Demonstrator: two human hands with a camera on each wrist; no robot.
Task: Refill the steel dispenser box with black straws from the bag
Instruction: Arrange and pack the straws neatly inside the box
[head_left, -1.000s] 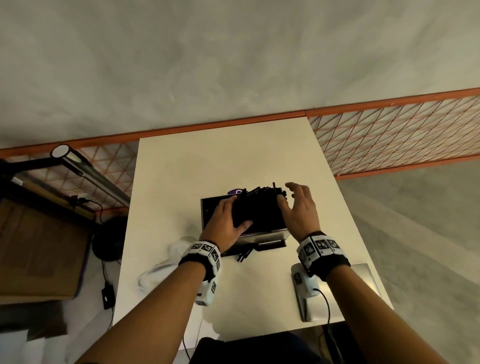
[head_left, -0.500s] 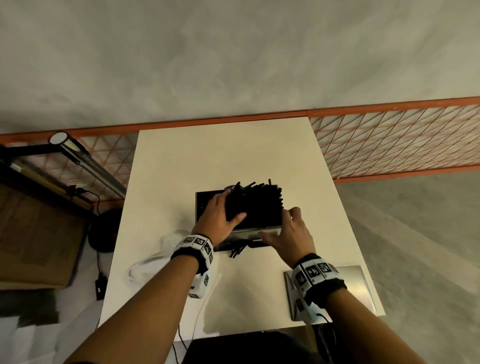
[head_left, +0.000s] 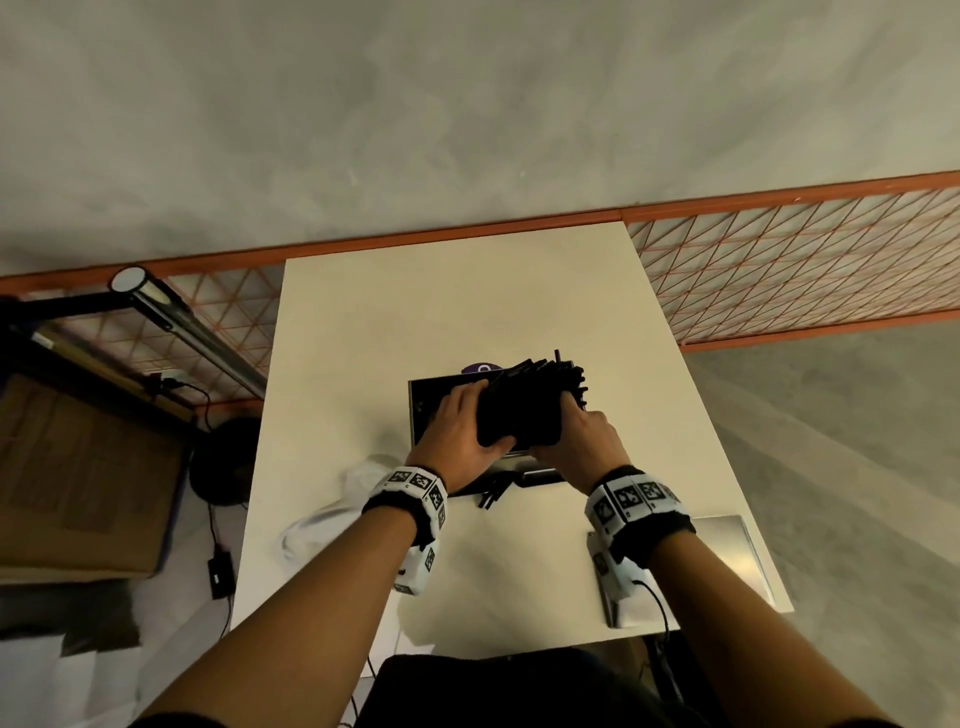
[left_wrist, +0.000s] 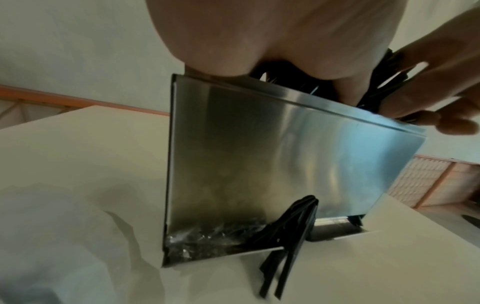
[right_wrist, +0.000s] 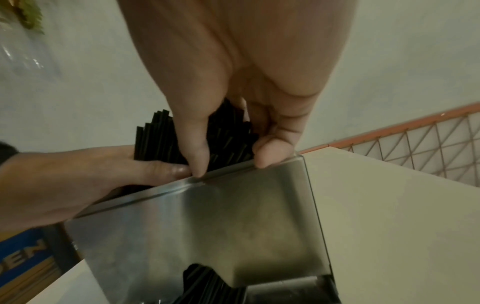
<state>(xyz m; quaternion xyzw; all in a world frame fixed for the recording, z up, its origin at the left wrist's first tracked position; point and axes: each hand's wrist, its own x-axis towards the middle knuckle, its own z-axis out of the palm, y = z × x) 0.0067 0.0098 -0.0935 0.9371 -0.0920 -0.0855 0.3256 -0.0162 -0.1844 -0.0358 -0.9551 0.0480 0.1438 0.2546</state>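
Forearms enter from the near edge of the surface (head_left: 519, 582), each wrist carrying a marker band. Nearest the wrists, a few loose straws (head_left: 492, 493) lie at the foot of the steel dispenser box (left_wrist: 272, 164), poking out of its lower front slot. A crumpled clear bag (head_left: 332, 514) lies outboard of the left wrist; a flat steel lid (head_left: 727, 561) lies outboard of the right wrist.

Above the box, the left hand (head_left: 462, 436) has its grip closed round the bundle of black straws (head_left: 524, 410), thumb across the near face. The right hand (head_left: 587, 441) pinches the bundle's other side, thumb and fingertip (right_wrist: 270, 154) resting on the box's top edge. The bundle stands between both grips over the open top, its lower ends inside the rim.

Handling, as a judgement: straws are light, thin-walled and smooth, so they slide past one another and fan out easily. Hold at mid-length from both sides with moderate pressure; squeezing hard may crush them. Uneven far ends (head_left: 566, 374) suggest levelling is needed before release.
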